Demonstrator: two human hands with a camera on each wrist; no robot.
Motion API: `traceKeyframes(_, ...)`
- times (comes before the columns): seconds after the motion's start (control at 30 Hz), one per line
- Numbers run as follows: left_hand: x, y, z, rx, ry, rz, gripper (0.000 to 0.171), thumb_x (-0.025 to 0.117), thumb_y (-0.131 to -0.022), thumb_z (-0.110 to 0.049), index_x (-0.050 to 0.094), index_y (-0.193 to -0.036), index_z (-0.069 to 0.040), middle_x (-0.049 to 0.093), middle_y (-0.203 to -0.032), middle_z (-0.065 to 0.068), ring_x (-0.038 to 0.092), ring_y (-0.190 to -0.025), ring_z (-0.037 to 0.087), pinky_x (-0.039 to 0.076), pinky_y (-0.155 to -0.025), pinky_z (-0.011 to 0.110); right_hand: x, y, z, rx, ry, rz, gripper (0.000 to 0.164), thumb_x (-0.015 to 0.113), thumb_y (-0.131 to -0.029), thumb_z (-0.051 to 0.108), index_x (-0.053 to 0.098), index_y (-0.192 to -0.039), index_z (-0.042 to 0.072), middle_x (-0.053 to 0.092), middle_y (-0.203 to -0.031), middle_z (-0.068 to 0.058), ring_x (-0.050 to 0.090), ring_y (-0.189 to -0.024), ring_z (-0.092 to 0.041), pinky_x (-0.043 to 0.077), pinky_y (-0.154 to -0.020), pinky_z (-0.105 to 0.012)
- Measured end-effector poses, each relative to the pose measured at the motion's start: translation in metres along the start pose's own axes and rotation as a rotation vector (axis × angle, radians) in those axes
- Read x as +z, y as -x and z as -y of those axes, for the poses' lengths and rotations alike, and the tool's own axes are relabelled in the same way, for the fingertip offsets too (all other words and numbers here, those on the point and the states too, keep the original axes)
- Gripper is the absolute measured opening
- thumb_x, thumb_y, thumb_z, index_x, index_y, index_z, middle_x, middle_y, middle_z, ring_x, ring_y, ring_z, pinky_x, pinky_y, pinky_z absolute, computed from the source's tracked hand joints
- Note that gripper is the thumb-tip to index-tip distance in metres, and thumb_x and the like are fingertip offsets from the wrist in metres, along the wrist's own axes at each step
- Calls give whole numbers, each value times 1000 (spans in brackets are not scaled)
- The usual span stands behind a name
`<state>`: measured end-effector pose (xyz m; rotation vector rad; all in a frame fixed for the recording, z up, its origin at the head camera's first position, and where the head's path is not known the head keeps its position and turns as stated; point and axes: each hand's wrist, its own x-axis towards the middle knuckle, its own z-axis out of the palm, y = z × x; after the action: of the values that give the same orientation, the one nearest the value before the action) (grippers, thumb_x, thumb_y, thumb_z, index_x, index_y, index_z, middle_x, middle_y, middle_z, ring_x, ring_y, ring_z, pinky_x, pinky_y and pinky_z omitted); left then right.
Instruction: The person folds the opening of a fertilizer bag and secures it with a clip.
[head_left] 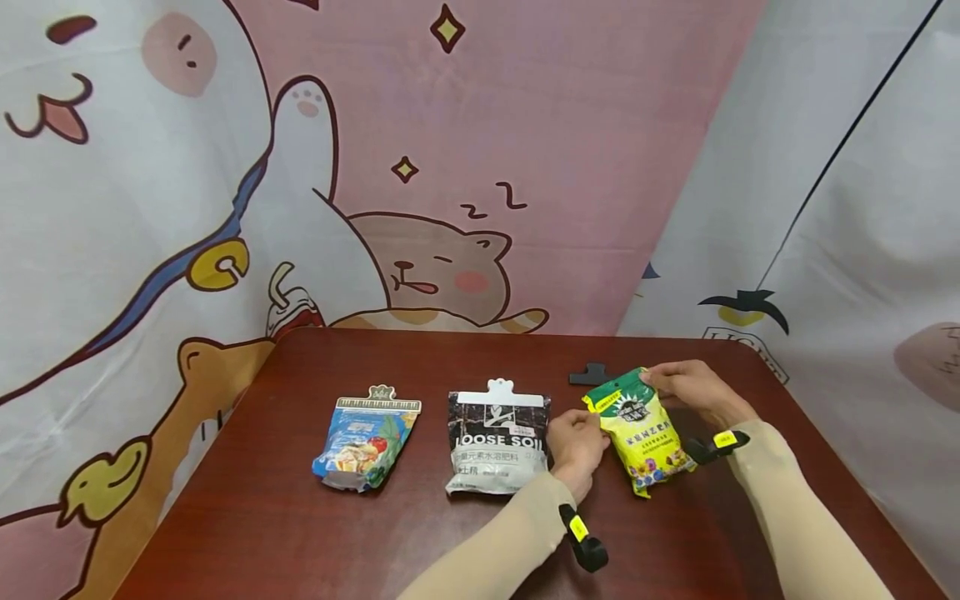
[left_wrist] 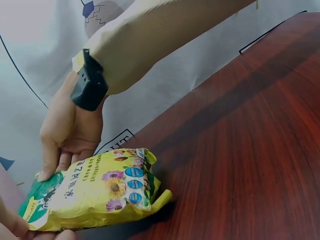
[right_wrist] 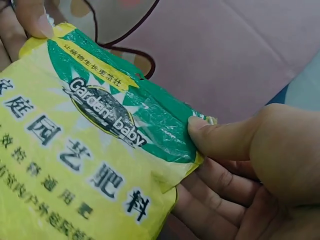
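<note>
A yellow and green fertilizer bag [head_left: 643, 433] is held up at a tilt over the right part of the table. My left hand [head_left: 578, 443] pinches its left edge near the top, and my right hand [head_left: 693, 390] pinches the top right corner. In the right wrist view the right thumb [right_wrist: 225, 135] presses the green top strip with the fingers behind the bag [right_wrist: 100, 145]. The left wrist view shows the bag's lower end [left_wrist: 130, 180] close over the table. Behind the bag lies a black clip [head_left: 591, 375].
On the dark red table [head_left: 300, 542] stand a black and white soil bag [head_left: 498, 446] with a white clip [head_left: 501, 392] and, farther left, a blue bag [head_left: 366, 446] with a pale clip [head_left: 379, 398]. A printed cloth [head_left: 585, 125] hangs behind the table.
</note>
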<state>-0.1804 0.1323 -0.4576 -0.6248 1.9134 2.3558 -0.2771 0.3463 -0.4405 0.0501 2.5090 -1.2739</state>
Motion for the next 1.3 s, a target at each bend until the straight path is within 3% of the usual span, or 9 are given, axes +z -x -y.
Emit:
traceKeyframes(0.13, -1, -1, -3, 30, 5, 12, 10, 67, -97, -7, 75, -94, -3, 76, -88, 8, 75, -76, 25, 60, -67, 31, 0, 9, -2, -19, -25, -48, 70, 63, -99, 51, 54, -142, -4, 68, -125, -18, 71, -102, -19, 61, -94, -41)
traceKeyframes(0.4, -5, -5, -5, 110, -38, 18, 10, 69, -96, -9, 76, -91, -5, 74, -79, 7, 72, -69, 20, 54, -60, 24, 5, 26, -1, -39, -87, -144, 70, 62, -99, 53, 55, -140, -3, 63, -127, -21, 71, -98, -16, 61, -92, -39)
traceKeyframes(0.6, -12, -10, -7, 135, -13, 89, 9, 69, -96, -8, 77, -95, -3, 76, -83, 7, 72, -73, 17, 59, -66, 26, 13, 41, -2, -69, -136, -227, 68, 63, -98, 53, 57, -138, -2, 68, -114, -4, 71, -92, -9, 62, -91, -39)
traceKeyframes(0.8, -23, -12, -15, 139, -56, 150, 8, 70, -96, -11, 77, -97, -7, 76, -88, 6, 74, -77, 18, 62, -74, 31, 21, 53, -4, -106, -183, -291, 63, 62, -99, 50, 59, -136, -1, 69, -101, 12, 72, -88, -4, 62, -82, -26)
traceKeyframes(1.0, -30, -13, -17, 199, -89, 187, 8, 71, -96, -11, 78, -96, -8, 75, -88, 5, 73, -78, 17, 62, -75, 30, 29, 64, -2, -84, -229, -340, 64, 64, -97, 51, 59, -137, 0, 67, -99, 16, 73, -87, -2, 60, -79, -18)
traceKeyframes(1.1, -32, -15, -16, 241, -104, 200, 7, 72, -95, -10, 78, -94, -7, 76, -89, 5, 73, -77, 15, 62, -73, 28, 32, 69, -4, -103, -244, -369, 61, 65, -97, 51, 61, -134, 3, 68, -98, 16, 74, -86, -3, 60, -79, -19)
traceKeyframes(1.3, -36, -16, -18, 254, -96, 269, 7, 72, -95, -12, 79, -95, -8, 77, -95, 4, 74, -83, 13, 63, -78, 27, 36, 78, -10, -163, -281, -437, 47, 67, -98, 43, 67, -128, 8, 70, -96, 18, 72, -84, -3, 62, -78, -22)
